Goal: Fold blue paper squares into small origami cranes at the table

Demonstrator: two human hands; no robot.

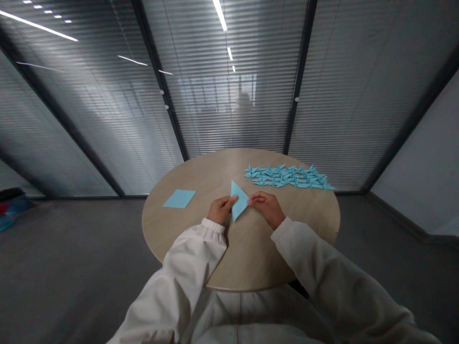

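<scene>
A light blue sheet of origami paper (239,201), folded into a triangle, is held between my two hands above the table. My left hand (221,209) pinches its left side, thumb on top of the paper. At the triangle's right corner, the fingertips of my right hand (267,207) are closed on the paper. Flat on the table to the left lies a light blue square of paper (180,198). Several folded blue paper cranes (287,177) sit close together in rows at the back right.
The round wooden table (251,267) stands right in front of my body. Behind it rises a glass partition with blinds (233,119) and dark frames. Some dark, red and blue items (16,203) rest on the floor at the far left.
</scene>
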